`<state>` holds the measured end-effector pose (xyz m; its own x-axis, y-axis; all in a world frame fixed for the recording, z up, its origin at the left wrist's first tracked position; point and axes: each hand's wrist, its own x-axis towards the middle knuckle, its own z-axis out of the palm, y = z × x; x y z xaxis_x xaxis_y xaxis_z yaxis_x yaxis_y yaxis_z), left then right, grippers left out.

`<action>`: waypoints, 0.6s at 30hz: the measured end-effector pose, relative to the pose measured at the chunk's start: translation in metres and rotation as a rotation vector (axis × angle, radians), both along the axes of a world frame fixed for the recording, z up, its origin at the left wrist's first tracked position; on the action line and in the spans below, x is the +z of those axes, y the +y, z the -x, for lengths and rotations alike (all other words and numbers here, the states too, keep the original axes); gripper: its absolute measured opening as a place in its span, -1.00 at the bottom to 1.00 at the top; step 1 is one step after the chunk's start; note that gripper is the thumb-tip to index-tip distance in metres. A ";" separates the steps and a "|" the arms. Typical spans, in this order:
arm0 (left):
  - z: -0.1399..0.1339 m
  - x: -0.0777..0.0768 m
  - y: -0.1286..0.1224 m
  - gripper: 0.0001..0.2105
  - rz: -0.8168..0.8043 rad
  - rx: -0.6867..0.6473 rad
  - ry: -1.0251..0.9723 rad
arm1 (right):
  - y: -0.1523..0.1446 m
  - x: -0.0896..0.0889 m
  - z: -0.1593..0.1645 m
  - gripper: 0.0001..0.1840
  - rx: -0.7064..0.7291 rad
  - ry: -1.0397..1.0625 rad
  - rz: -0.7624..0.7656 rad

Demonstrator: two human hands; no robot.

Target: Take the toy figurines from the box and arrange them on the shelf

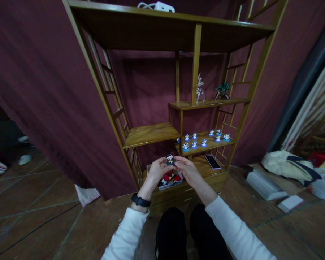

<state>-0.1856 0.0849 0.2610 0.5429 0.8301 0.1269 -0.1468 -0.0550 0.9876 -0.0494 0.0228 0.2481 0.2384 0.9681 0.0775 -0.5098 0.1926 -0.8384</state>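
A small black-haired figurine [170,158] on a dark base is held up between my two hands. My left hand [158,169] grips it from the left side, fingers closed on the base. From the right, my right hand [186,169] pinches the same base. Right below my hands sits a shallow box [170,185] with several red, black and white figurines in it, partly covered by my hands. Several blue-and-white figurines [194,144] stand on the small shelf [208,144] just beyond, to the right.
A wooden display rack [151,134] fills the front. A phone [212,162] lies on its lower board. On a higher shelf stand a clear deer figure [199,90] and a green figure [222,90]. White boxes [268,186] and a bag [287,164] rest at right.
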 end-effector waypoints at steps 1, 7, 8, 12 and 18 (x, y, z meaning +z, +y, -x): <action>0.000 0.004 0.001 -0.51 -0.012 -0.001 0.008 | 0.001 0.002 0.000 -0.59 0.002 0.009 -0.007; -0.001 0.029 0.007 -0.57 -0.070 -0.024 0.066 | 0.010 0.013 0.000 -0.62 0.004 0.014 -0.031; -0.001 0.034 0.008 -0.58 -0.076 -0.022 0.071 | 0.011 0.015 0.000 -0.63 0.004 0.015 -0.035; -0.003 0.049 0.007 -0.63 -0.117 0.007 0.113 | 0.013 0.020 -0.001 -0.65 0.011 0.035 -0.042; -0.010 0.063 0.016 -0.63 -0.233 0.013 0.142 | 0.014 0.032 -0.004 -0.65 0.003 0.082 -0.032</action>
<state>-0.1761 0.1011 0.3240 0.5583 0.7947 0.2383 -0.0051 -0.2840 0.9588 -0.0455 0.0371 0.2806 0.2428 0.9661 0.0884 -0.5772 0.2171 -0.7872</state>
